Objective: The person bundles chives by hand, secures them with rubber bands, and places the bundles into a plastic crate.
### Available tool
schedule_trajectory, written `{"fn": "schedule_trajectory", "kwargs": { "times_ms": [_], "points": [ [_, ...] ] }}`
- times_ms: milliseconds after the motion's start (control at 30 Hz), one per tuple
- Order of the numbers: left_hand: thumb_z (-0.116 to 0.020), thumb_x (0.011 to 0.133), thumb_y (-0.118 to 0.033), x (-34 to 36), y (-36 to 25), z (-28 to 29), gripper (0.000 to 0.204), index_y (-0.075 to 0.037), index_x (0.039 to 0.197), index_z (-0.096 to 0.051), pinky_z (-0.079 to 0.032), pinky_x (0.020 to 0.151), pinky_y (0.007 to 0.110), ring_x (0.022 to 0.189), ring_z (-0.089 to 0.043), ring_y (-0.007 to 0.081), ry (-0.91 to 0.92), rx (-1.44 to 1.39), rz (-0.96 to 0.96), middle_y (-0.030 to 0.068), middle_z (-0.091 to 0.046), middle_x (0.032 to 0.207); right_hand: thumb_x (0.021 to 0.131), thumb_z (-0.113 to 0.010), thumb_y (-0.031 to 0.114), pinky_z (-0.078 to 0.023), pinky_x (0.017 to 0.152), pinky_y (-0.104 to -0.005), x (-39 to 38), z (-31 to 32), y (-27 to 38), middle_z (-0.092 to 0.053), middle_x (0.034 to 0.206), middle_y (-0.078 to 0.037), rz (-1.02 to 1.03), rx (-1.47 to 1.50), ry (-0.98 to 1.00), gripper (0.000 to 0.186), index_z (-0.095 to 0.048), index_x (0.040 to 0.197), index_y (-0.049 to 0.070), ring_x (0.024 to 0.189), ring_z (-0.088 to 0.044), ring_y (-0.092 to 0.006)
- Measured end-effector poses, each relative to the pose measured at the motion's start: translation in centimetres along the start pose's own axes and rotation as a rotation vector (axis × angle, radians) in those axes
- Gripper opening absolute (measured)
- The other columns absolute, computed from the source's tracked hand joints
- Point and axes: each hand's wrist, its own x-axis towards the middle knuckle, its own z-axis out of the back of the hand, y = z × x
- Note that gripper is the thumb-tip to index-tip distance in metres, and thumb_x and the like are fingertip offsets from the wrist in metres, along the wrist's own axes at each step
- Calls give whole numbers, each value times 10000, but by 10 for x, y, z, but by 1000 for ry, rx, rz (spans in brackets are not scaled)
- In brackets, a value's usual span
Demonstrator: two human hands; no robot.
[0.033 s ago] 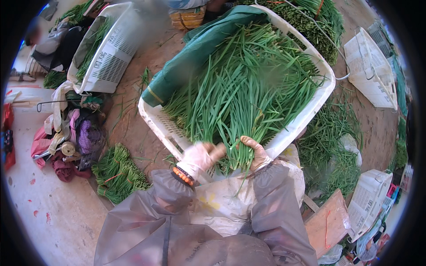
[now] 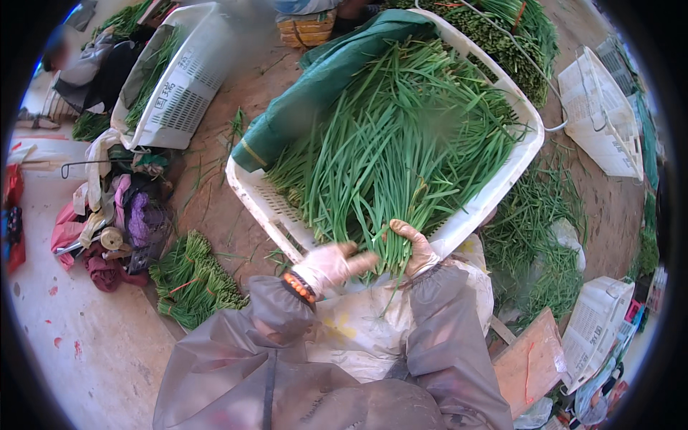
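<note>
Head view: your right hand point(image 2: 419, 252) has its fingers closed around a handful of garlic chives point(image 2: 391, 251) at the near edge of the white crate point(image 2: 493, 188). Your left hand point(image 2: 331, 266) is just beside, fingers loose and apart (bit blurry, tbh). Looks like the tied bundle point(image 2: 195, 278) on your left is done, but the crate's heaped, so plenty left.

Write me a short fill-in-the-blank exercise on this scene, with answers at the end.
The big basket heaped with leaves is coloured ____. The cloth lying along one side of it is coloured ____. The beaded bracelet sits on the person's ____ wrist. The hand gripping a bunch of leaves is the person's ____ one.

Missing words: white; green; left; right.
</note>
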Motion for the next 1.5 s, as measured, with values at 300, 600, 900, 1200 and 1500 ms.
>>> {"fn": "schedule_trajectory", "kwargs": {
  "times_ms": [300,600,900,1200,1500],
  "points": [
    [-504,721,-241,43,-23,-34,471,62,1082,-483,-439,788,347,935,-566,315,16,-53,48,240,-573,996,771,-581,81,-468,794,-332,-1,-8,-6,-611,906,-51,-112,-253,-196,227,-574,993,31,835,-577,-186],
    [-559,687,-383,7,-61,-8,555,43,1037,-494,-486,708,364,795,-605,325,118,483,-92,194,-615,825,699,-571,50,-460,803,-342,20,15,-17,-618,872,-132,12,-131,-147,227,-592,912,-25,816,-584,-239],
    [-709,531,-502,87,-9,-3,1211,-89,1373,58,-17,997,597,1309,-39,371,-613,490,90,136,-30,1436,730,-559,93,-491,726,-335,8,1,-6,-607,876,-108,-31,-147,-102,269,-559,970,-28,796,-588,-207],
    [-592,688,-523,134,-4,-28,1031,-166,1374,89,0,929,682,1300,52,398,-636,549,172,123,72,1438,738,-584,109,-484,641,-281,-87,-47,44,-556,784,-62,-31,-95,66,504,-410,1185,-45,686,-554,-141],
    [-633,649,-503,97,-18,-5,1071,-169,1377,77,-18,958,647,1303,34,397,-450,467,71,140,46,1437,688,-607,99,-490,669,-337,-195,-97,103,-508,945,-77,191,-382,39,259,-547,891,-50,732,-546,-164]
  ]
}}
